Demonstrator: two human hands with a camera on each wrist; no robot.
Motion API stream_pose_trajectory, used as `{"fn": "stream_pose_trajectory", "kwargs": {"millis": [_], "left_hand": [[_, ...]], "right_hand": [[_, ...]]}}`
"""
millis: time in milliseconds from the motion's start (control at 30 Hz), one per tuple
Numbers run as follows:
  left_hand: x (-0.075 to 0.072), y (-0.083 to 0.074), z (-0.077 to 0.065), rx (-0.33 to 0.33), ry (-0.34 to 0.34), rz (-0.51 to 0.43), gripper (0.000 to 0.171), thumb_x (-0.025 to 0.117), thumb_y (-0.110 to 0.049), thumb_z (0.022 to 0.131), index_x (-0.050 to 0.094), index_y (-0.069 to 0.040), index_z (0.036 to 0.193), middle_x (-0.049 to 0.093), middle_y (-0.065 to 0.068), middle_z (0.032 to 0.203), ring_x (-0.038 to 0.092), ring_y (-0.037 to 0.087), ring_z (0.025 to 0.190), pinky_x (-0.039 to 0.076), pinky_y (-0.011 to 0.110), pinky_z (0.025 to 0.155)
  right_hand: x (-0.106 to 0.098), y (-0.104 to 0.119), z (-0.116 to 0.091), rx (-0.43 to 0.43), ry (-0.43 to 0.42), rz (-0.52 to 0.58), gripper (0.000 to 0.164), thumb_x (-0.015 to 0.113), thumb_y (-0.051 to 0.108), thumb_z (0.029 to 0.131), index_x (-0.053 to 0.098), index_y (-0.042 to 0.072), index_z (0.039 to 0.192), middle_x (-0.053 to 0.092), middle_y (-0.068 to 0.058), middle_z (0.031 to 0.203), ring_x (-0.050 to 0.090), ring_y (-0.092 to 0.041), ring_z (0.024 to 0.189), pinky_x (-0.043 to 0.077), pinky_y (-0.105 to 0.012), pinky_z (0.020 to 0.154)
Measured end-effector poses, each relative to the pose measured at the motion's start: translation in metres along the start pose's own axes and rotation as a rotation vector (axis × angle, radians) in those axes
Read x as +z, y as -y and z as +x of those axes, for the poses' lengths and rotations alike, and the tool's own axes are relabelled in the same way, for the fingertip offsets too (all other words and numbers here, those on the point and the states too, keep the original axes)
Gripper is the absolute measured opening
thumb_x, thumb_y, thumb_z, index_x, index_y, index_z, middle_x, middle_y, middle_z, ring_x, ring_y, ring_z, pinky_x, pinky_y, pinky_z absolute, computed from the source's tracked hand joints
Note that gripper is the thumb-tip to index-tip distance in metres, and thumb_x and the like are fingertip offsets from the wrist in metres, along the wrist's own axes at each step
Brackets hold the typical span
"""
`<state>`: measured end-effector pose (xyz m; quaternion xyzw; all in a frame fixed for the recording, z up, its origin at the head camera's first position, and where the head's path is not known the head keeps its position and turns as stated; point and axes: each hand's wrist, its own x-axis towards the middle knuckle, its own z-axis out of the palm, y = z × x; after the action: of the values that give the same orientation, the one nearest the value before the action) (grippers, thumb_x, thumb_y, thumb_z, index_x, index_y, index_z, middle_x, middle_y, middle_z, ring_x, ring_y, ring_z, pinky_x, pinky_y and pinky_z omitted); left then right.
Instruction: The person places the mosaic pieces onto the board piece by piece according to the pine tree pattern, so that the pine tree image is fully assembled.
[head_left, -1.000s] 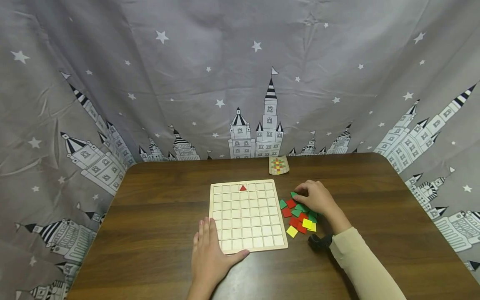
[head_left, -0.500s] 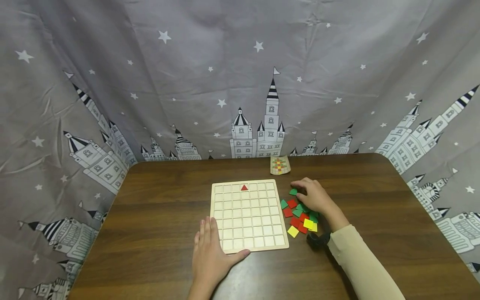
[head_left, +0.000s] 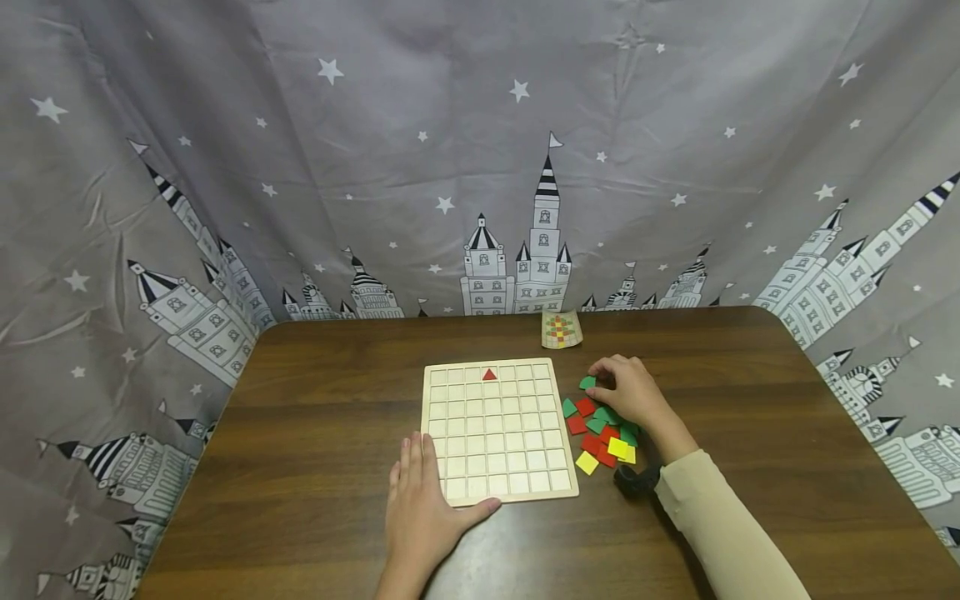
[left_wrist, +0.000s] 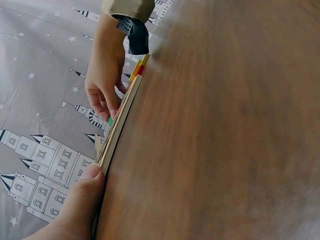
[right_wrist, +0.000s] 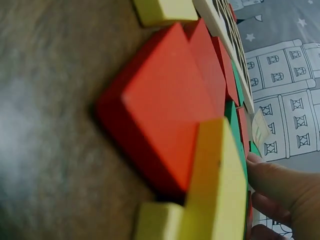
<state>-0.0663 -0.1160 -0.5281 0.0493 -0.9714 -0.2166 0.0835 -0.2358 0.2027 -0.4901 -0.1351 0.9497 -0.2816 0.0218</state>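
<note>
A pale wooden grid board [head_left: 495, 425] lies on the table with one red triangle [head_left: 490, 375] in its far row. My left hand [head_left: 422, 508] rests at the board's near left corner, fingers straight over the left edge and thumb [left_wrist: 89, 175] along the near edge. To the right of the board, my right hand [head_left: 632, 392] pinches a small green piece [head_left: 587, 382] with a curved edge between thumb and index finger. Just below that hand spreads a loose pile of red squares [head_left: 576, 425], yellow squares [head_left: 587, 462] and more green pieces [head_left: 597, 425].
A small pattern card [head_left: 561, 330] lies at the table's back edge, behind the board. A grey curtain [head_left: 375, 150] with castles and stars hangs behind the wooden table [head_left: 322, 467]. A black strap device [head_left: 636, 480] sits at the right wrist, close beside the pile.
My right hand has drawn the green piece slightly away from the pile, and thumb and index finger have come together on it. My left hand stays put on the board.
</note>
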Motion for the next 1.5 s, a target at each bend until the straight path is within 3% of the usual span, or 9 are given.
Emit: {"fn": "stream_pose_trajectory", "kwargs": {"millis": [167,400,733,1200,1500], "left_hand": [[0.0,0.0,0.0,0.003,-0.005,-0.002,0.144,0.06,-0.095,0.055,0.025,0.003,0.155,0.022,0.022,0.163,0.019,0.037,0.153,0.02,0.052,0.123],[-0.001,0.0,-0.001,0.006,-0.021,-0.005,0.142,0.061,-0.094,0.055,0.028,0.003,0.154,0.025,0.023,0.162,0.022,0.038,0.152,0.022,0.053,0.122],[-0.001,-0.001,-0.001,-0.001,0.016,0.003,0.143,0.059,-0.095,0.056,0.025,0.002,0.155,0.021,0.022,0.164,0.018,0.037,0.153,0.02,0.052,0.123],[-0.001,0.0,-0.002,0.005,0.003,0.0,0.143,0.06,-0.094,0.056,0.025,0.003,0.155,0.021,0.022,0.163,0.018,0.037,0.153,0.02,0.052,0.123],[-0.001,0.001,-0.002,0.01,-0.004,0.008,0.143,0.061,-0.094,0.056,0.026,0.004,0.154,0.022,0.023,0.163,0.019,0.037,0.153,0.021,0.052,0.122]], "right_hand": [[0.001,0.0,0.002,0.007,0.003,0.024,0.022,0.078,0.02,0.086,0.071,0.011,0.105,0.064,-0.003,0.087,0.052,-0.021,0.085,0.043,-0.034,0.076],[0.003,-0.001,0.002,0.008,0.003,0.044,0.023,0.077,0.019,0.086,0.071,0.01,0.106,0.066,-0.004,0.094,0.051,-0.024,0.094,0.045,-0.041,0.086],[0.006,-0.007,0.003,0.029,0.014,0.13,0.022,0.078,0.017,0.085,0.067,0.013,0.105,0.064,-0.002,0.092,0.049,-0.021,0.091,0.039,-0.033,0.079],[0.008,-0.011,0.004,0.005,0.044,0.195,0.019,0.077,0.017,0.087,0.071,0.014,0.104,0.066,-0.002,0.087,0.055,-0.016,0.076,0.047,-0.026,0.068],[0.005,-0.012,0.003,-0.014,0.045,0.225,0.025,0.076,0.019,0.087,0.075,0.012,0.111,0.07,-0.003,0.09,0.058,-0.016,0.079,0.051,-0.025,0.071]]}}
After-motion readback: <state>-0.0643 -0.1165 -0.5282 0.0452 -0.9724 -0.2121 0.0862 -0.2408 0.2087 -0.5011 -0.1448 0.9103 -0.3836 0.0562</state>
